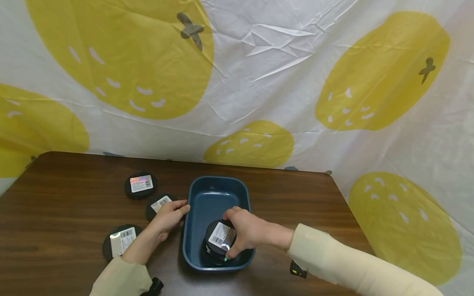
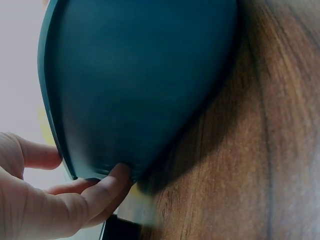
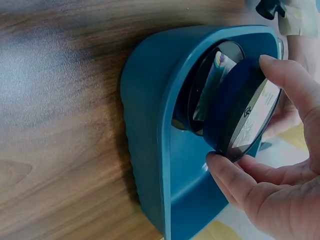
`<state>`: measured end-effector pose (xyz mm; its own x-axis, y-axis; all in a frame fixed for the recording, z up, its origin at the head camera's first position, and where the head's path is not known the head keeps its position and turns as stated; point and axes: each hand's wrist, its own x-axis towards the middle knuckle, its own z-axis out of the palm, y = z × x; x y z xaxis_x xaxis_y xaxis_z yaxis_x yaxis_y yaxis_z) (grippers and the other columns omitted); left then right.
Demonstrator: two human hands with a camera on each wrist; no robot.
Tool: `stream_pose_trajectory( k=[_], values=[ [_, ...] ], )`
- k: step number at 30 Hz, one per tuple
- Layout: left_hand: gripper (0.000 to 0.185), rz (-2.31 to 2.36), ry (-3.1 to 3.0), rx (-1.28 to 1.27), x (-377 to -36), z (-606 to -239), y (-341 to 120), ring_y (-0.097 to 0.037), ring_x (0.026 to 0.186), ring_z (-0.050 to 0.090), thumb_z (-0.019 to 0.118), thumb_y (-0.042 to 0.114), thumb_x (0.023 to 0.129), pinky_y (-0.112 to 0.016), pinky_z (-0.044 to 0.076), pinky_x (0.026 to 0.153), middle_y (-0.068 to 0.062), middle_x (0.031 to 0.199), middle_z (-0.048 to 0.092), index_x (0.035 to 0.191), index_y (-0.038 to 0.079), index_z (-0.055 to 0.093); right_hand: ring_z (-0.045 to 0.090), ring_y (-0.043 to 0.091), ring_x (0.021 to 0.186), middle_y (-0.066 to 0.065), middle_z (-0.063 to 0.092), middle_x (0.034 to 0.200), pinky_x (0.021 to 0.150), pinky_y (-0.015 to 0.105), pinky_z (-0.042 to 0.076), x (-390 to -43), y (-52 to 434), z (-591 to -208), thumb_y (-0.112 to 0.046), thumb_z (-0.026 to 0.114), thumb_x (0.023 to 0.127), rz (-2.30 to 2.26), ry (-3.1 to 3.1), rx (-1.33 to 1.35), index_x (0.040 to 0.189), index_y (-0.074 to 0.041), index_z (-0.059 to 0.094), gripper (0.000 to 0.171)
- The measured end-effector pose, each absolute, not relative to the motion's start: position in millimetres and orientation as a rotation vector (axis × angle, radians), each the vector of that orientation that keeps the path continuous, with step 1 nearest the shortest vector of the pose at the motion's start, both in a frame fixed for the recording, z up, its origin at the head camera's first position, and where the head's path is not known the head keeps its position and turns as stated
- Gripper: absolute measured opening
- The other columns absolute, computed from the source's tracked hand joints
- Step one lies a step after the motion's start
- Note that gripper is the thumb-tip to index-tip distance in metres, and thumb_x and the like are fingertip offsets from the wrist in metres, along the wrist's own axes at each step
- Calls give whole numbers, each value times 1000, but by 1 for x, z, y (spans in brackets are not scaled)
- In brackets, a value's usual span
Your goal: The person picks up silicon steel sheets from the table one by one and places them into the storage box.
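Note:
A round black tub point(image 1: 221, 235) with a white barcode label is held in my right hand point(image 1: 249, 231), thumb and fingers on opposite sides of its rim. It is low inside the near end of a deep blue rectangular tray point(image 1: 211, 203). In the right wrist view the held tub point(image 3: 245, 112) tilts above another labelled black tub point(image 3: 207, 85) within the tray. My left hand point(image 1: 168, 218) grips the tray's left side. In the left wrist view its thumb is at the rim and its fingers point(image 2: 107, 190) lie against the outer wall.
Three more black tubs lie left of the tray: one at the back point(image 1: 141, 184), one partly behind my left hand point(image 1: 159, 203), one beside my left forearm point(image 1: 120, 242). The brown wooden table point(image 1: 296, 197) meets a lemon-printed curtain point(image 1: 252, 102) behind.

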<state>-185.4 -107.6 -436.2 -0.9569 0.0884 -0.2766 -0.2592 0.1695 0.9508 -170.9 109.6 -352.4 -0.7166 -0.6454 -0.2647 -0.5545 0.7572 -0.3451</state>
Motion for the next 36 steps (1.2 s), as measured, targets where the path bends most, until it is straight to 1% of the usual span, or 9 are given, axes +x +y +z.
stream_pose_trajectory(
  k=[7,16,23,32,36],
  values=[
    [44,1862,2178,-169,-185,-436,-107,-32,109,52,42,10,98,-44,47,87,-33,131,44,133,-17,37,50,16,91,6,53,104,81,24,46,-168,108,-358,-23,91,55,-357,2582,-878,117,1,52,76],
    [43,1859,2194,-170,-185,-437,-107,-29,105,54,43,10,98,-41,49,84,-32,129,47,132,-16,39,50,15,90,6,52,104,80,24,46,-164,107,-365,-24,91,55,-340,2600,-861,118,0,53,78],
    [43,1857,2201,-180,-186,-436,-107,-30,105,54,44,10,98,-39,50,83,-32,128,48,132,-16,39,51,14,90,5,52,104,81,24,46,-163,106,-368,-25,92,54,-304,2626,-881,119,0,52,80],
    [43,1842,2205,-187,-185,-436,-106,-30,105,54,44,12,99,-40,49,84,-31,129,48,133,-15,40,52,15,89,6,52,103,82,25,47,-159,109,-370,-25,92,53,-332,2652,-935,118,1,52,80],
    [43,1849,2216,-175,-185,-437,-106,-30,106,54,44,11,98,-40,49,83,-32,129,47,132,-16,40,52,16,91,7,52,105,83,26,47,-158,111,-370,-25,92,54,-360,2656,-954,119,1,51,81]
  ],
)
